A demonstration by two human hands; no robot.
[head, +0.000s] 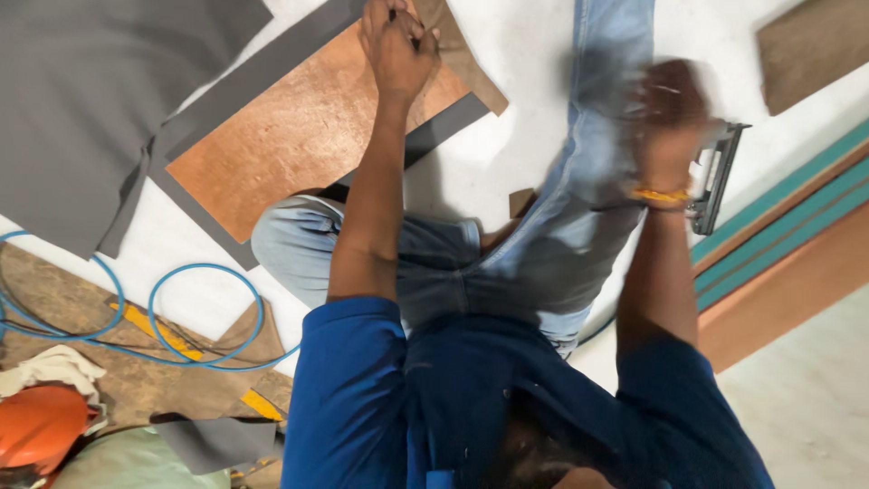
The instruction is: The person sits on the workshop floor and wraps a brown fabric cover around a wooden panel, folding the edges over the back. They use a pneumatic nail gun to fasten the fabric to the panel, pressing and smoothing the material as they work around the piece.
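No containers in view. Left hand (396,45) is clenched tight at the far edge of a brown board (303,136), fingers curled around something small and dark that can't be made out; a strip of brown material (466,59) sits right beside that hand. The board lies flat on the white floor (516,45), orange-brown with a mottled surface, backed by a grey sheet (262,72) that sticks out along its left and near edges. Right hand (668,118) is heavily motion-blurred, well apart from the board on the right side; it looks wrapped around the handle of a grey metal staple gun (715,177), but how tight the grip is can't be told. Yellow band on that wrist. Jeans-clad legs lie between the two hands. A large grey sheet (90,109) is spread far left. A blue hose (204,312) loops on the floor near left, over brown scraps. An orange helmet (41,426) and a white cloth (54,367) are near left corner. Teal-striped trim (778,217) runs along the right.
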